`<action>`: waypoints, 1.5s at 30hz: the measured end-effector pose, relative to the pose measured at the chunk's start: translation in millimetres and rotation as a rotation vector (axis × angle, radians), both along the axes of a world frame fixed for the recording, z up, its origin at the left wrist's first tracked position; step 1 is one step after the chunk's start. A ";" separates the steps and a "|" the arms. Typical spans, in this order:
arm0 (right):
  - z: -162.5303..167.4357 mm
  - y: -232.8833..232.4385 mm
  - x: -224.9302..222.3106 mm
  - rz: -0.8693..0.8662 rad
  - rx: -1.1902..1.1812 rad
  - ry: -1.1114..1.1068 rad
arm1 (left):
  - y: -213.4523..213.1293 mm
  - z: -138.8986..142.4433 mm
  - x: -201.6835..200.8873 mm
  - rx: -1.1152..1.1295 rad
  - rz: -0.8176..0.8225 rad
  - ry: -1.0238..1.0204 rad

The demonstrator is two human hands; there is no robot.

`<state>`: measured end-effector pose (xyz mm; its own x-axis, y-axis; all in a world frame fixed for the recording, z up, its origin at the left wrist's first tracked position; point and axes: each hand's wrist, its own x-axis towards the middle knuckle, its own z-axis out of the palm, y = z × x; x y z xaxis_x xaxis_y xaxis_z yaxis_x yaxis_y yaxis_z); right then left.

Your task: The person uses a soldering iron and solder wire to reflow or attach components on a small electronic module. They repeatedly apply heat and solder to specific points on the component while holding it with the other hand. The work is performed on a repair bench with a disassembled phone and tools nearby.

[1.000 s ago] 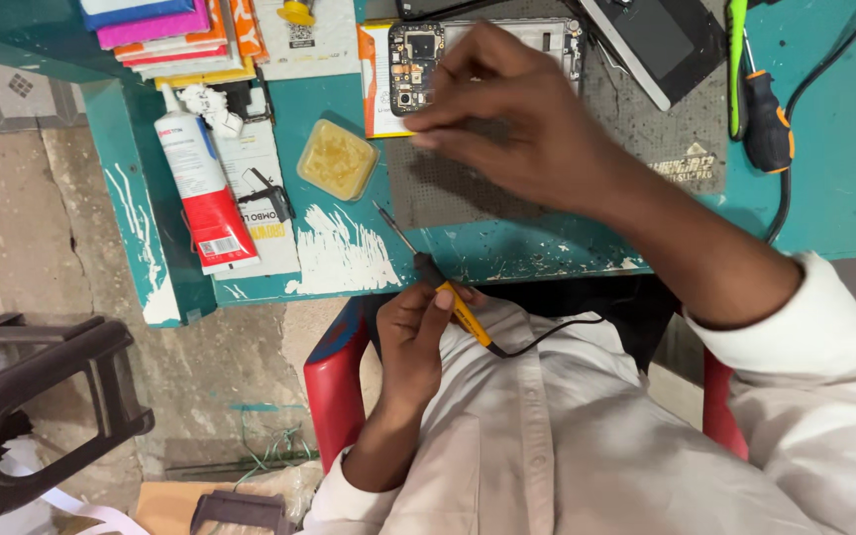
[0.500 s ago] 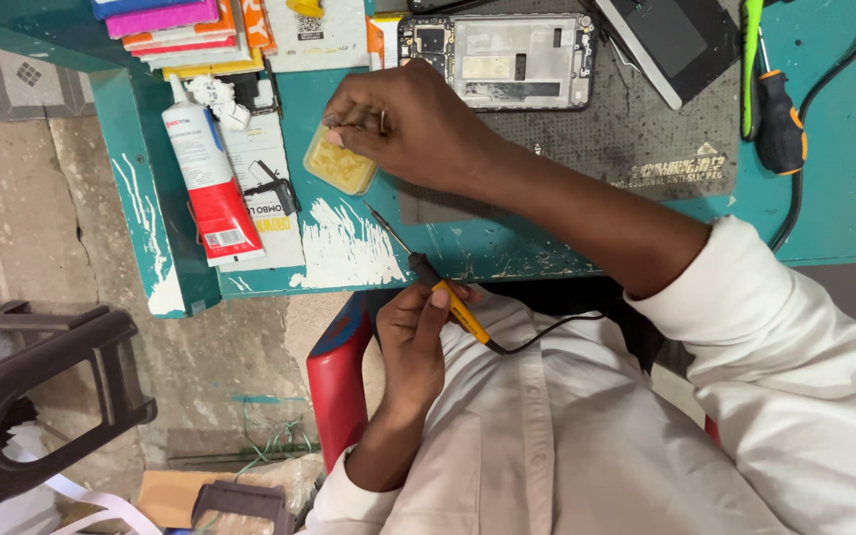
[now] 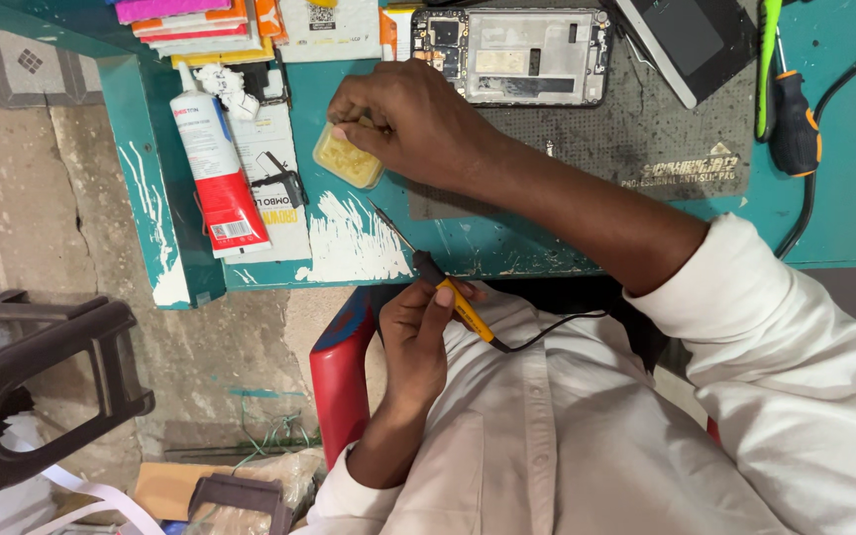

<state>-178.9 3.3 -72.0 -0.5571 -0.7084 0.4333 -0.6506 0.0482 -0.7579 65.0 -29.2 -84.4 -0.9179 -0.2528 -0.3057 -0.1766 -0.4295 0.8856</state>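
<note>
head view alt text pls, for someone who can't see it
The person's right hand reaches across a teal workbench to a small yellow tin, while the left hand holds a yellow soldering iron. An opened phone lies on a grey mat.

A: Concealment? The right hand (image 3: 413, 124) covers part of the small yellow container (image 3: 347, 159); fingertip contact is indeterminate.

B: Top edge crops the stacked packets (image 3: 195, 20) and green-handled tool (image 3: 769, 59). Black stool (image 3: 22, 386) cropped left.
</note>
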 end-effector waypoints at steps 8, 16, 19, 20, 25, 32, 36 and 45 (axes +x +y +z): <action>-4.2 -2.1 -6.3 0.059 -0.066 -0.195 | -1.3 2.3 -1.8 -0.015 -0.021 -0.013; -3.6 -5.1 -3.7 0.044 -0.029 -0.139 | -1.9 1.1 0.9 -0.002 -0.021 -0.009; -2.8 -4.3 -1.1 0.032 -0.045 -0.022 | -1.4 0.9 1.9 -0.001 -0.020 -0.012; -2.9 -4.3 -1.0 0.031 -0.043 -0.031 | -1.5 0.8 1.7 -0.001 -0.022 -0.013; -5.2 -6.0 -1.2 0.028 -0.018 -0.124 | -1.3 2.0 2.2 -0.008 -0.023 -0.019; -3.0 -5.0 -3.0 0.052 -0.091 -0.231 | -1.4 0.7 2.2 0.004 -0.023 -0.013; 1.4 1.5 -3.1 0.073 -0.118 -0.367 | -0.7 0.7 1.9 0.005 -0.024 -0.013; 49.0 152.0 23.7 -0.201 -0.277 -0.324 | -6.0 6.7 -8.1 -0.014 -0.134 -0.003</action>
